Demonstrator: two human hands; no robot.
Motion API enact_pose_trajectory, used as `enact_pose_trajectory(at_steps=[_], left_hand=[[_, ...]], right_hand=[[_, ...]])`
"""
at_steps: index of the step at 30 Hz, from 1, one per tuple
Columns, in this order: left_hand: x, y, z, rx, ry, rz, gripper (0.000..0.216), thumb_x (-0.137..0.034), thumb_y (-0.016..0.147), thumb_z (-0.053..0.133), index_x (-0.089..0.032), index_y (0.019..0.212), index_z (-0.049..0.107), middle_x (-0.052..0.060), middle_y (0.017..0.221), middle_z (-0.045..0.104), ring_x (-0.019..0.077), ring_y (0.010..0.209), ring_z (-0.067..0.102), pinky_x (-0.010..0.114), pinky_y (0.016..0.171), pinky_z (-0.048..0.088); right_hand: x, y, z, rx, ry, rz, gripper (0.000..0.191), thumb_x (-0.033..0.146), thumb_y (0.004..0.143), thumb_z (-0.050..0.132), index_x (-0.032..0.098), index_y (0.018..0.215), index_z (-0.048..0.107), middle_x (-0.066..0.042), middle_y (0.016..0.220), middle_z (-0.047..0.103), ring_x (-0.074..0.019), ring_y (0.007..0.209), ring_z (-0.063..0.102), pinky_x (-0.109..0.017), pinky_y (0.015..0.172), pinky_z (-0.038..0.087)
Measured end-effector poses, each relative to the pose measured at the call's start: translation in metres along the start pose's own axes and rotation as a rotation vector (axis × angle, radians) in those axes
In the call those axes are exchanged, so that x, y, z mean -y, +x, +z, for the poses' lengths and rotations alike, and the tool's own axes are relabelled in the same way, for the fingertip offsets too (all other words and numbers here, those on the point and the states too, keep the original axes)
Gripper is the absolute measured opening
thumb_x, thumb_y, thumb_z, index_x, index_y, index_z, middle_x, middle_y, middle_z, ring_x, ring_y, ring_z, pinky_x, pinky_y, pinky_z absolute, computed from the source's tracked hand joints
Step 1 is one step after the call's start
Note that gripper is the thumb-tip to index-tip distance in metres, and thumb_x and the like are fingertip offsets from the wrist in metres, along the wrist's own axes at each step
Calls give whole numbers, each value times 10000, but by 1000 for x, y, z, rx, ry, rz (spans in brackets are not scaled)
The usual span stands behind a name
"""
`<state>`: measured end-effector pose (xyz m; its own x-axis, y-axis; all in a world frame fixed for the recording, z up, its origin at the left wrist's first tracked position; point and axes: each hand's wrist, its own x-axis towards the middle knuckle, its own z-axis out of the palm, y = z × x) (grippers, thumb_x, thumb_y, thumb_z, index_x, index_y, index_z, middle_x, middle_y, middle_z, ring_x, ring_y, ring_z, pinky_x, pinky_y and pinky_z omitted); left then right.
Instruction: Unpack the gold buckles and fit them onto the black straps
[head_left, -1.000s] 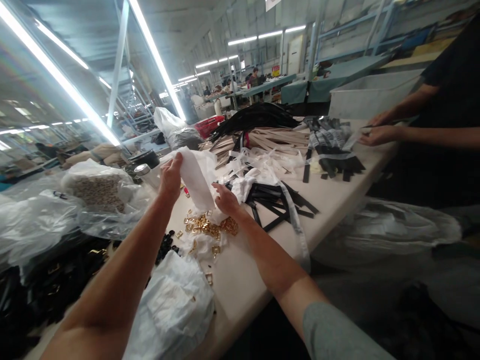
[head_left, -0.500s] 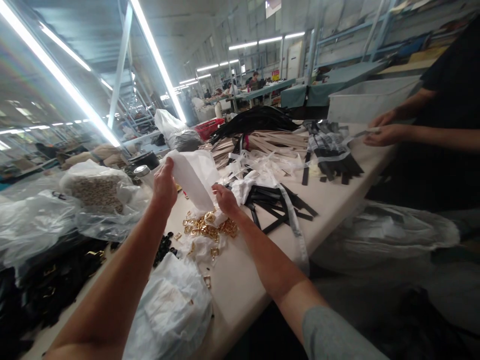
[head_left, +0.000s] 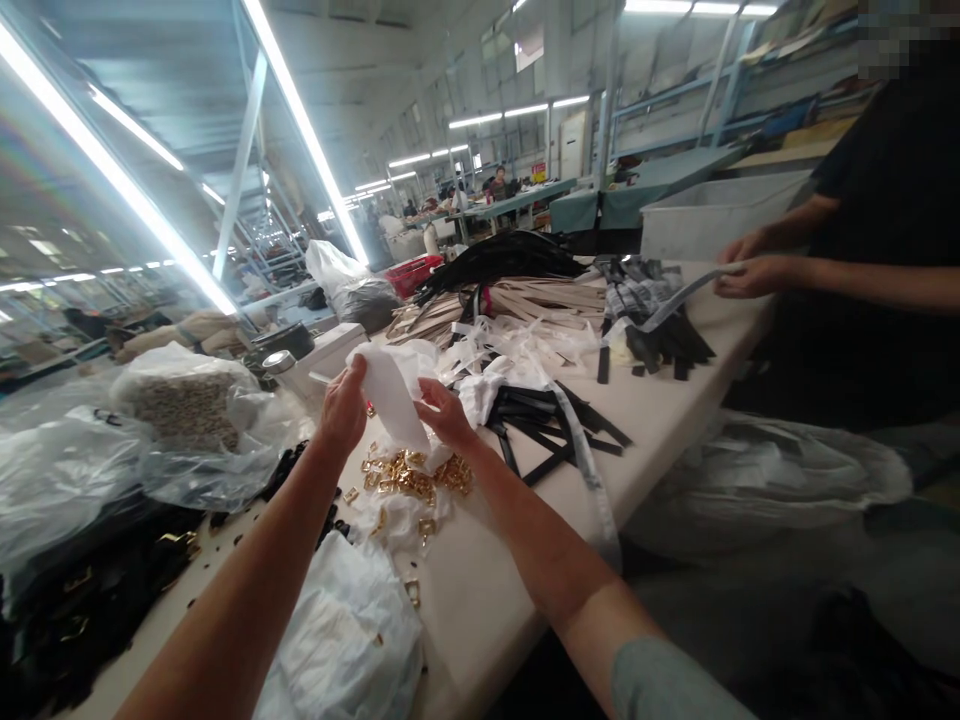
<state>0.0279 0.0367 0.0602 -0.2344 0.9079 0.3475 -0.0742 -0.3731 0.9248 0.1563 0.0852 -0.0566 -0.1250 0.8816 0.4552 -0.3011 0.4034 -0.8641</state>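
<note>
In the head view, the left hand [head_left: 342,408] is gripping the upper edge of a white bag [head_left: 391,398], and the right hand [head_left: 447,412] is pinching its other side, so the bag is hanging just above a pile of gold buckles [head_left: 409,477] on the table [head_left: 660,420]. Black straps [head_left: 551,420] are lying just beside the right hand. Across the table, a co-worker's hands [head_left: 750,272] are holding a grey strip [head_left: 675,298].
</note>
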Motion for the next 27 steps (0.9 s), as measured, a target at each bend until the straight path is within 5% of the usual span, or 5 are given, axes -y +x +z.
enact_pose_trajectory(at_steps=[6,12,17,23,27], left_hand=[[6,1,-4,-33,-137,-82,445,-546,765,765,-143,946,711,68,876,732,219,863,693,268,777,550],[1,1,-18,-122,-222,-128,457,-530,749,772,-136,973,721,92,983,746,182,844,685,248,747,555],[-16,-4,-31,-14,107,-190,766,-658,595,815,-125,1134,707,165,1111,725,176,711,651,244,570,480],[-40,3,-35,82,634,-357,729,-742,587,739,-192,1066,751,132,1082,746,231,862,659,264,625,463],[-47,-4,-27,191,854,-301,683,-687,569,767,-185,1032,767,101,1041,751,260,883,666,287,661,481]], right_hand=[[6,-3,4,5,-119,-49,305,452,803,651,147,801,675,11,749,627,-127,742,561,-236,748,467],[13,-7,-2,-85,-425,-156,284,362,963,511,191,1027,729,-24,858,734,-157,807,672,-237,781,486],[13,-11,-1,-8,-781,-167,245,315,981,542,221,1093,738,-57,1069,755,-193,963,716,-242,837,502],[18,-16,3,96,-780,-279,307,151,953,514,225,1174,716,-26,1176,728,-162,1085,684,-232,948,498],[20,-18,6,107,-769,-331,375,103,938,476,232,1205,706,-27,1161,727,-162,1077,676,-250,982,493]])
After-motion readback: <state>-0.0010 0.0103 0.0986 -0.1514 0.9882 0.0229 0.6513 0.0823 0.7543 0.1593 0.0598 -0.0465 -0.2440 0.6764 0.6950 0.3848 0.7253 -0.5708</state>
